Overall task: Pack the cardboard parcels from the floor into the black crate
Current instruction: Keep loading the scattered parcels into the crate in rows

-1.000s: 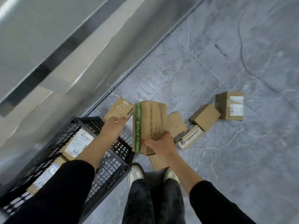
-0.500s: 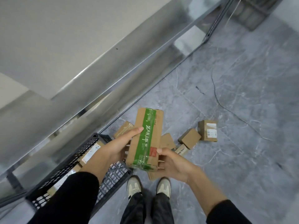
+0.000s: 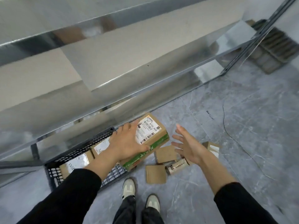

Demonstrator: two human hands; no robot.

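Note:
My left hand (image 3: 127, 143) holds a long cardboard parcel (image 3: 155, 131) with green tape and a white label, fingers spread over its top and thumb along its side. The parcel hangs tilted over the near right corner of the black crate (image 3: 90, 143). Two labelled parcels (image 3: 77, 162) (image 3: 101, 147) lie inside the crate. My right hand (image 3: 187, 144) hovers to the right of the parcel, fingers spread, holding nothing. Below it on the floor lie several small parcels: two brown ones (image 3: 165, 153) (image 3: 156, 173), a tape-wrapped one (image 3: 177, 164) and one with a white label (image 3: 212, 147).
A metal shelving unit (image 3: 129, 62) runs along the left and behind the crate. My shoes (image 3: 128, 188) stand just right of the crate. A thin cable (image 3: 226, 130) trails over the grey floor. Another crate (image 3: 273, 52) sits at the far top right.
My right hand has let go of the green-taped parcel and drawn away to the right. My left hand has turned the parcel label-up and carried it over the crate. The view has risen.

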